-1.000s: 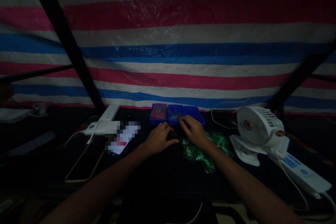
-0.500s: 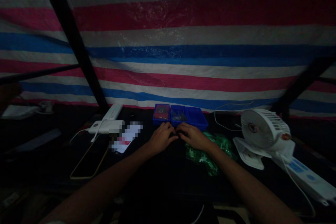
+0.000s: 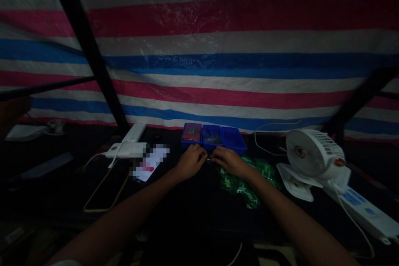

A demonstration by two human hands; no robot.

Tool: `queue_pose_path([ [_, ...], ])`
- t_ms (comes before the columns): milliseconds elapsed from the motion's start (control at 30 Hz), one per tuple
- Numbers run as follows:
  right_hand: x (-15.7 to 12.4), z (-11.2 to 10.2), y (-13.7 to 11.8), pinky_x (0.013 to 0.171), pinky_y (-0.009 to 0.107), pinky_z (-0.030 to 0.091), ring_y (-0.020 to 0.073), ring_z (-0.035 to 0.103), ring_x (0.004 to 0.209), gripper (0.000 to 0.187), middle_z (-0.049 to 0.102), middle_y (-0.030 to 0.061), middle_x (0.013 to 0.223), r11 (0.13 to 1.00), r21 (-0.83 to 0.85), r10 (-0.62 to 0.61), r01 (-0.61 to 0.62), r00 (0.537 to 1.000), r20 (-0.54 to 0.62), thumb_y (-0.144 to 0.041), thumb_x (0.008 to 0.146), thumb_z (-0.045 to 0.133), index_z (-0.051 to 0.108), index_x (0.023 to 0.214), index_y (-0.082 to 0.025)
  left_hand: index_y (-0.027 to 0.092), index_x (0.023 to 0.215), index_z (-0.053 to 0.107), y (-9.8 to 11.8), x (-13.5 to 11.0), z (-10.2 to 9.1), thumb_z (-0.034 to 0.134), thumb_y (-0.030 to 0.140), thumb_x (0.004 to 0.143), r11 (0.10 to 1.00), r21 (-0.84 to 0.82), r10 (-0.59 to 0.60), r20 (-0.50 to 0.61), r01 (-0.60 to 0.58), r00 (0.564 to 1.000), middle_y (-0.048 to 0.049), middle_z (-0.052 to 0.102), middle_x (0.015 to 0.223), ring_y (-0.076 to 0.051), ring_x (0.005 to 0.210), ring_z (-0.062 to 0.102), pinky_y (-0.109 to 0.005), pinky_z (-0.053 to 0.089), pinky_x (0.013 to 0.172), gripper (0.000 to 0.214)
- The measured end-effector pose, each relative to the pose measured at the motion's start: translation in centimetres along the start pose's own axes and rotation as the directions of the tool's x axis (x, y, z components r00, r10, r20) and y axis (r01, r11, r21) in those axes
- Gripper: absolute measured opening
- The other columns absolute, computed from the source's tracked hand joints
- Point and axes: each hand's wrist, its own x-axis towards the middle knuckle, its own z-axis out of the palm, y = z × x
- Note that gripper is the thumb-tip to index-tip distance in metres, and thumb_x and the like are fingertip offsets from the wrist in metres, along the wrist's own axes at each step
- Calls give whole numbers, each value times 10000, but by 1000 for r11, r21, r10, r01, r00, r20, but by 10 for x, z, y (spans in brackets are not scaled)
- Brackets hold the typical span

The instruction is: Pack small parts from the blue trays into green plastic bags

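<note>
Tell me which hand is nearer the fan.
Right. The right hand is left of the fan, by the green plastic; the left hand is farther left, beyond the right one.

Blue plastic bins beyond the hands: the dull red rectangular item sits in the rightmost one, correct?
Not the rightmost: the head view shows the dull red rectangular item in the leftmost of the blue plastic bins, beyond the left hand and right hand.
</note>
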Motion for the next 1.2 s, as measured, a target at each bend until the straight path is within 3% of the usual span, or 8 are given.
queue_pose_path([
  [233,0,3,0,796,302,483,196,651,901,105,644,42,992,1000,-26,11,-11,1000,-17,-175,1025,546,637,991,-214,213,1086,698,7,-1,-5,705,390,925,1000,-14,29,38,-28,999,-66,620,1087,-251,1061,565,-388,489,937,240],
  [467,-2,3,-1,805,300,484,192,643,910,139,639,46,1015,1000,-12,9,-9,999,-40,-168,1042,487,614,1017,-221,208,1061,697,3,-2,-4,746,487,891,998,-41,44,55,-42,998,-66,628,1113,-253,1078,573,-384,487,942,331],
  [633,-1,6,-5,778,305,483,195,631,858,159,646,40,950,999,34,27,-23,992,-120,-241,1073,434,583,1020,-222,206,1036,682,3,0,-4,569,351,1026,997,-76,31,24,-29,999,-49,681,1044,-221,1013,613,-351,485,902,185],
  [733,1,2,-12,796,309,483,193,644,871,186,669,35,967,995,90,56,-43,987,-149,-311,1091,422,588,1074,-229,198,1033,677,3,1,-4,488,328,1058,992,-126,3,-8,-4,1000,-46,707,1011,-206,941,638,-331,491,856,230],
  [833,2,-2,-17,768,296,483,195,646,845,172,676,30,952,993,114,58,-38,982,-177,-388,1054,523,587,1071,-230,197,983,674,3,2,-4,446,327,1069,985,-170,3,-22,-7,1000,-42,714,974,-199,910,651,-315,490,837,276],
  [967,2,-2,-16,766,297,471,191,640,818,159,672,30,912,993,110,72,-47,969,-237,-327,1061,487,591,1006,-220,195,898,652,5,2,-5,400,329,1081,981,-191,16,-12,-18,1000,-31,689,881,-190,858,640,-305,484,823,339],
  [1200,1,0,-18,644,258,415,155,569,688,80,622,-17,820,968,240,120,-69,971,-207,-292,988,574,597,1007,-217,193,967,651,8,1,-5,420,303,1078,977,-202,64,-46,-72,997,-53,689,981,-197,943,633,-321,487,884,279],
])
